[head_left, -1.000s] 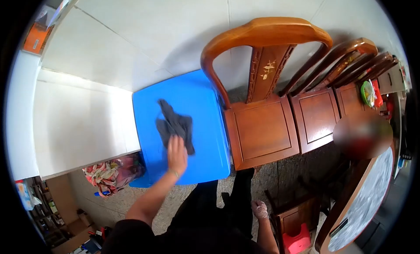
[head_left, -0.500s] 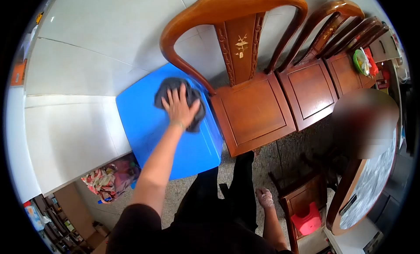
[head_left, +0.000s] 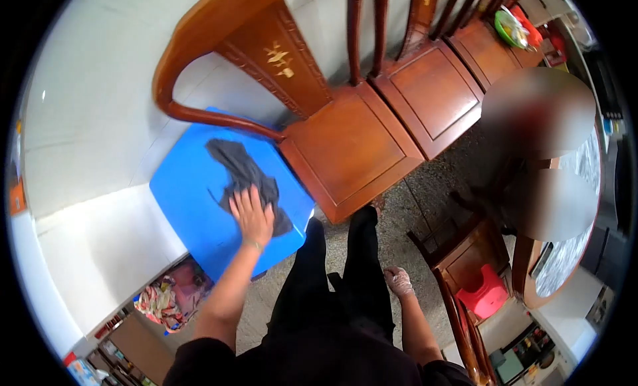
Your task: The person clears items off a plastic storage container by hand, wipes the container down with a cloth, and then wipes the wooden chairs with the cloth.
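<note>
My left hand (head_left: 252,216) lies with spread fingers on a dark grey cloth (head_left: 242,166), pressing it against the blue plastic surface (head_left: 189,193). The cloth is rumpled and stretches from beyond my fingertips towards the near right edge of that surface. Low beside my leg hangs my right hand (head_left: 398,280), its fingers loosely curled. It has a whitish, see-through covering like a thin plastic glove, and nothing is visible in it.
A wooden chair (head_left: 352,150) adjoins the blue surface, with more chairs in line. A white ledge (head_left: 106,253) is at left, with a bundle of patterned fabric (head_left: 166,303) below. At right are a pink stool (head_left: 483,293) and a marble-topped table (head_left: 565,269).
My left hand has slid nearer to my body, and the cloth has spread from a bunch into a longer strip. The view has shifted; my right hand still hangs low.
</note>
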